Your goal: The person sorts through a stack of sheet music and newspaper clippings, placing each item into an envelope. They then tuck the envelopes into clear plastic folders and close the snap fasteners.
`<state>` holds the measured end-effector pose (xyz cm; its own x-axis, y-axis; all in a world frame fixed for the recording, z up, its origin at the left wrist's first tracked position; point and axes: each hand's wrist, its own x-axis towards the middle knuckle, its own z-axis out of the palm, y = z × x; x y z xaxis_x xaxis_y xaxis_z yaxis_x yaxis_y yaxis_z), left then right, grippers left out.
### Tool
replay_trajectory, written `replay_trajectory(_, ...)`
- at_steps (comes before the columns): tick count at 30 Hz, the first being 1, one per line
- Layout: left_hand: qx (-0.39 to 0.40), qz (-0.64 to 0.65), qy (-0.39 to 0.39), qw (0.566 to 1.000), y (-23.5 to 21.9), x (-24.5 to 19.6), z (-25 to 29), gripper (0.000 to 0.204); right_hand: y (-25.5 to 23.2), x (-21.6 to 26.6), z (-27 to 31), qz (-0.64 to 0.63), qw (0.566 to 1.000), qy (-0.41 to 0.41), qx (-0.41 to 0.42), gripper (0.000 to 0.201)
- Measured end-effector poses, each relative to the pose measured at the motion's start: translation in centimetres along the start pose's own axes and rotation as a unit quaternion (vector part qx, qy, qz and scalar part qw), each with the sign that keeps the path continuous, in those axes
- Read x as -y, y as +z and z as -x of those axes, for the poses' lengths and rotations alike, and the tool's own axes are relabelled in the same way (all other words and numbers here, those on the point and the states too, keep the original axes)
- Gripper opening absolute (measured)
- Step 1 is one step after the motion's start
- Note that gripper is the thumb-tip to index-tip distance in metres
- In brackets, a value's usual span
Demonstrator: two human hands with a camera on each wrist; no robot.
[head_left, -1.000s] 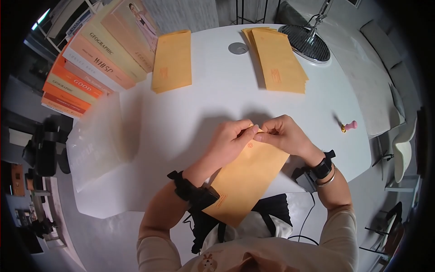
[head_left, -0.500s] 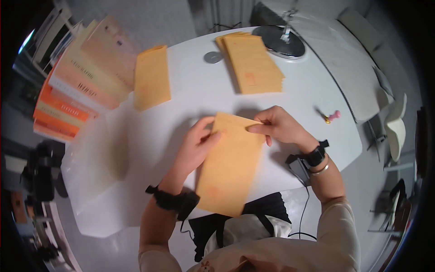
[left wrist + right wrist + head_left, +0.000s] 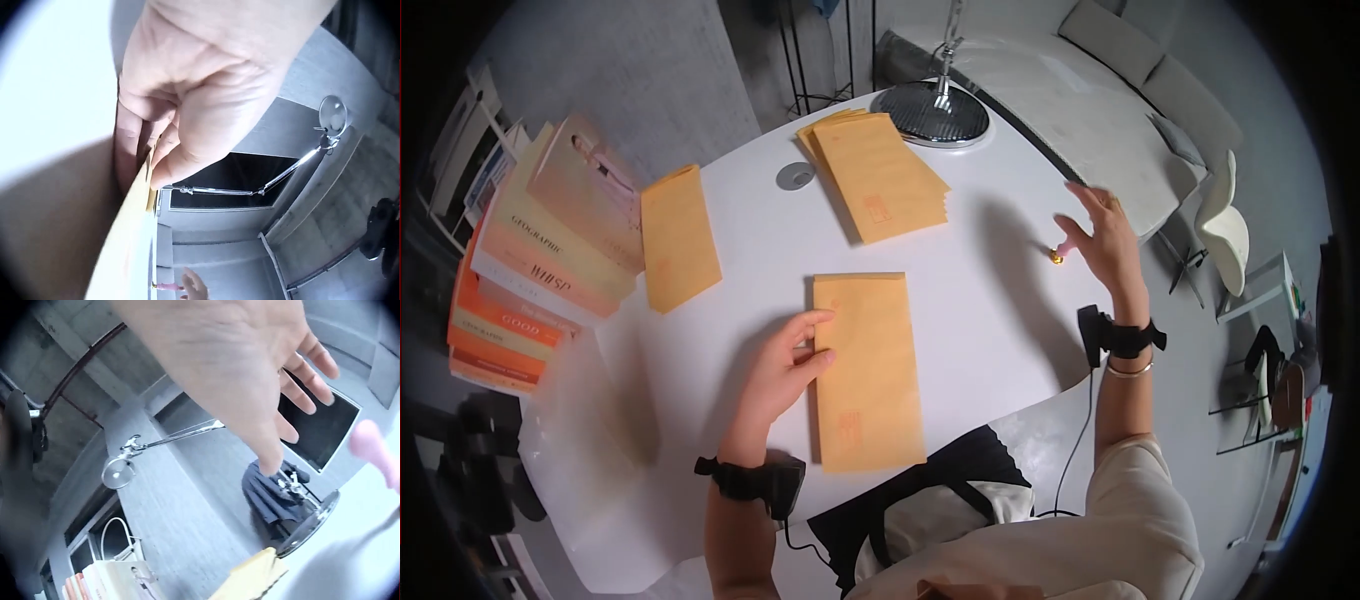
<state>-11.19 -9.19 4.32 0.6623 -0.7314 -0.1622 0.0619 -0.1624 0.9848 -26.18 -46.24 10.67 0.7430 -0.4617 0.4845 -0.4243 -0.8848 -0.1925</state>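
A tan paper envelope (image 3: 870,375) lies lengthwise before me, its folded flap end pointing away. My left hand (image 3: 785,365) pinches its left edge, thumb on top and fingers beneath, as the envelope (image 3: 119,250) in the left wrist view also shows. Over the table's right side my right hand (image 3: 1108,245) is spread, with nothing in it. Its thumb and fingers are around the pink-handled wax seal stamp (image 3: 1062,250), whose brass head rests on the table. In the right wrist view the stamp's pink handle (image 3: 372,447) stands apart from the fingertips.
A fanned stack of envelopes (image 3: 880,180) lies at the back, by the lamp base (image 3: 930,112). Another envelope pile (image 3: 680,240) is beside upright books (image 3: 550,250) on the left. A translucent plastic bag (image 3: 580,440) covers the table's left front. A cable (image 3: 1080,440) hangs from the right wrist.
The right hand has let go of the envelope's flap end and moved right to the stamp, opening. The left hand keeps the envelope, now flat and straighter. The head view has turned right.
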Motion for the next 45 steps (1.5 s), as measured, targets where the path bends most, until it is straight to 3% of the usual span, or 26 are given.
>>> replay_trajectory(3, 0.009, 0.005, 0.003, 1.0, -0.4, 0.3, 0.1, 0.041, 2.5, -3.7, 0.1, -0.045, 0.978, 0.025, 0.202, 0.026)
replay_trajectory(4, 0.008, 0.007, -0.001, 1.0, -0.3, 0.1, 0.2, 0.04, 2.9, -3.0, 0.0, -0.16, 0.96, 0.059, 0.222, 0.013)
replay_trajectory(7, 0.002, -0.028, -0.003, 1.0, -0.6, 0.3, 0.0, 0.034, 3.2, -0.3, 0.0, -0.249, 0.946, 0.008, 0.206, 0.006)
replay_trajectory(9, 0.002, -0.041, -0.013, 0.999, -0.7, 0.5, -0.1, 0.028, 1.8, 5.1, -0.3, -0.295, 0.929, -0.023, 0.221, 0.005)
replay_trajectory(11, 0.0, -0.031, -0.032, 0.999, -0.6, 0.5, -0.2, 0.023, 2.8, 9.0, -0.5, -0.339, 0.905, -0.158, 0.2, 0.005)
replay_trajectory(14, 0.005, -0.017, -0.064, 0.998, -0.7, 0.3, -0.1, 0.019, 3.9, 15.6, 0.0, -0.365, 0.876, -0.28, 0.145, 0.009)
replay_trajectory(16, -0.003, -0.018, -0.037, 0.999, -0.7, 1.1, -0.3, 0.016, 5.4, 18.6, 0.6, -0.343, 0.861, -0.342, 0.154, 0.007)
replay_trajectory(19, -0.006, -0.007, -0.054, 0.998, -0.6, 0.7, -0.1, 0.014, 8.9, 20.9, 2.0, -0.256, 0.856, -0.357, 0.272, 0.009)
replay_trajectory(22, 0.002, -0.007, -0.058, 0.998, -0.8, 0.9, -0.2, 0.014, 7.4, 19.9, 0.9, -0.263, 0.854, -0.355, 0.275, 0.011)
replay_trajectory(24, 0.009, -0.012, -0.054, 0.998, -0.8, 1.0, -0.2, 0.014, 6.5, 17.5, -0.5, -0.299, 0.857, -0.349, 0.232, 0.013)
replay_trajectory(28, 0.006, -0.008, -0.049, 0.999, -0.7, 0.4, 0.1, 0.013, 4.8, 8.4, -3.8, -0.298, 0.917, -0.135, 0.227, 0.016)
replay_trajectory(30, -0.001, 0.004, -0.036, 0.999, -0.7, 0.3, 0.0, 0.013, 4.8, 3.6, -4.4, -0.184, 0.965, -0.035, 0.184, 0.014)
replay_trajectory(33, -0.02, 0.029, -0.022, 0.999, -0.6, 0.2, -0.1, 0.013, 5.5, -2.8, -4.1, -0.103, 0.98, 0.003, 0.171, 0.021)
replay_trajectory(35, -0.047, 0.046, -0.027, 0.997, -0.5, -0.7, -0.3, 0.015, 5.8, -4.7, -3.6, -0.135, 0.974, 0.046, 0.177, 0.023)
replay_trajectory(38, -0.087, 0.055, 0.024, 0.994, -0.7, -2.4, -2.4, 0.02, 5.0, -4.8, -3.2, -0.094, 0.982, 0.058, 0.153, 0.028)
replay_trajectory(41, -0.124, 0.048, 0.098, 0.986, -0.7, -6.0, -8.2, 0.025, 2.6, -2.0, -2.9, -0.113, 0.992, -0.015, -0.056, 0.035)
replay_trajectory(44, -0.15, -0.032, 0.106, 0.982, -1.1, -6.9, -14.3, 0.033, 1.4, 0.0, -3.7, -0.202, 0.976, -0.079, -0.006, 0.04)
replay_trajectory(45, -0.153, -0.034, 0.114, 0.981, -1.6, -6.4, -16.4, 0.038, 1.7, 0.3, -4.2, -0.204, 0.969, -0.135, 0.0, 0.041)
